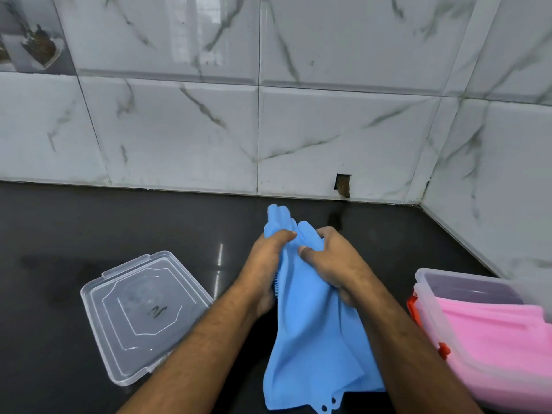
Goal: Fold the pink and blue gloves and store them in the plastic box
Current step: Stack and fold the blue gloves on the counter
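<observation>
Above the black counter (89, 222), left hand (268, 258) and right hand (331, 261) each grip the blue gloves (310, 324).

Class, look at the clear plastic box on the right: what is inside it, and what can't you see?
Inside the plastic box lies the pink glove, filling its near part. The box floor beneath the glove is covered, and the frame edge cuts off the box's right side.
</observation>
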The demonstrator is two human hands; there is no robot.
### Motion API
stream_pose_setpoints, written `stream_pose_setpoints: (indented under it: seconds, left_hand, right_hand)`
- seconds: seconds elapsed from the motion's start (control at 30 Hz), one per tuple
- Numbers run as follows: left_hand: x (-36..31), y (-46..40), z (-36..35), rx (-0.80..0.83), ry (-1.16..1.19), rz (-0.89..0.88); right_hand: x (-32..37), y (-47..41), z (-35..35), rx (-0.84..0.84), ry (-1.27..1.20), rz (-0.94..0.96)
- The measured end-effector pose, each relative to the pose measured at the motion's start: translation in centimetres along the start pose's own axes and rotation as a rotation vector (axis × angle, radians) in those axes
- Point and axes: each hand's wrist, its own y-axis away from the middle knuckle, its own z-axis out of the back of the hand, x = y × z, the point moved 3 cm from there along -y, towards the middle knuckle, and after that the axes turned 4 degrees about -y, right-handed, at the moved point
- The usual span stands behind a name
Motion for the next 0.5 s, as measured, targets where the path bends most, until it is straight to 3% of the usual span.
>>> stream_pose_setpoints:
  seconds: [0.2,0.37,0.5]
  left_hand:
    - [1.1,-0.4,-0.2,0.079,-0.157,0.073]
    - [1.9,-1.6,0.5,-0.035,-0.355,0.009]
    - [2.1,-1.8,0.5,-0.085,-0.291,-0.017]
  right_hand:
    - [-0.5,0.1,2.6,-0.098,0.022,-0.048]
    - [-1.3,-0.3,2.4,-0.136,0.365,-0.067]
    - [-1.4,-0.7,2.4,-0.156,0.407,-0.068]
